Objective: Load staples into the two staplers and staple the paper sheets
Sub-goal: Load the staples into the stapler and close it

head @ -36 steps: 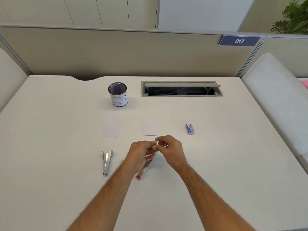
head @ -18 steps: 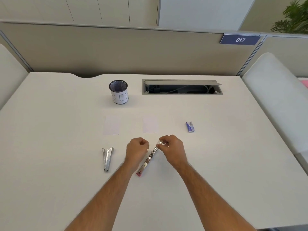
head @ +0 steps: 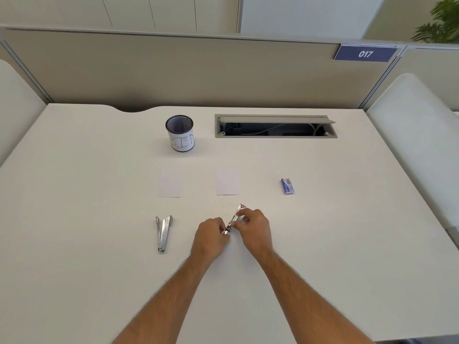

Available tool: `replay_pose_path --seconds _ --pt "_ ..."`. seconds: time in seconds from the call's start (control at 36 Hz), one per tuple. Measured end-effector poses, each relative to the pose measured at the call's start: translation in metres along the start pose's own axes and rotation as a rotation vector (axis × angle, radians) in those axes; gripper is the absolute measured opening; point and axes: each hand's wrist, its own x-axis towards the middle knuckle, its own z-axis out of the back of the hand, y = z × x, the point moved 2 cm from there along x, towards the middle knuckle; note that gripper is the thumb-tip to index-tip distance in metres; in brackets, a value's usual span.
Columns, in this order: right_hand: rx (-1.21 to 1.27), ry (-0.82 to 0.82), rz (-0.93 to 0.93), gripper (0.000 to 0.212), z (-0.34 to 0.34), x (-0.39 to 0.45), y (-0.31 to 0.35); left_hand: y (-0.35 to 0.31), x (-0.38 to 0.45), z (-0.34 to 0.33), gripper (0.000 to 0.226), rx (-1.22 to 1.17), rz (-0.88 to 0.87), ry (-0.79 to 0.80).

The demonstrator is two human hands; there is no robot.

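Half a second ago the left hand (head: 211, 235) was a loose fist just beside the pink-tipped stapler (head: 233, 220); now it has come back onto the near end, fingers pinched around it, while the right hand (head: 253, 225) grips the middle and far part from the right. The stapler lies diagonally on the surface (head: 74, 244), pink tip pointing away. My reading is that the person is closing or seating the magazine of this stapler after feeding it.

Whether staples sit inside cannot be seen; the hands cover most of the body. The second stapler (head: 163, 233) lies well to the left, hinged open, untouched. Two paper sheets (head: 170, 183) lie beyond, faint against the surface, and the staple box (head: 287, 186) sits to the right, its lid state unclear.
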Motion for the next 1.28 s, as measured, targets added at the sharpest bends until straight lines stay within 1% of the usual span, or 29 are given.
replay_pose_path --seconds 0.31,0.94,1.03,1.08,1.28 --pt "0.112 -0.026 -0.017 0.015 -0.003 -0.001 -0.003 0.001 0.002 -0.001 0.005 -0.025 -0.008 0.008" --pt "0.121 -0.033 -0.016 0.026 -0.002 -0.003 -0.005 -0.001 0.002 -0.001 0.006 -0.024 -0.008 -0.007" --pt "0.118 -0.030 0.020 0.025 0.000 -0.005 -0.006 0.000 0.002 -0.001 0.006 -0.024 -0.004 -0.012" --pt "0.073 -0.016 0.071 0.023 0.000 -0.007 -0.007 0.000 0.002 -0.002 0.006 -0.033 -0.003 -0.016" --pt "-0.131 0.036 0.237 0.031 0.000 -0.014 -0.006 -0.001 0.004 -0.003 0.006 -0.001 -0.034 -0.027"
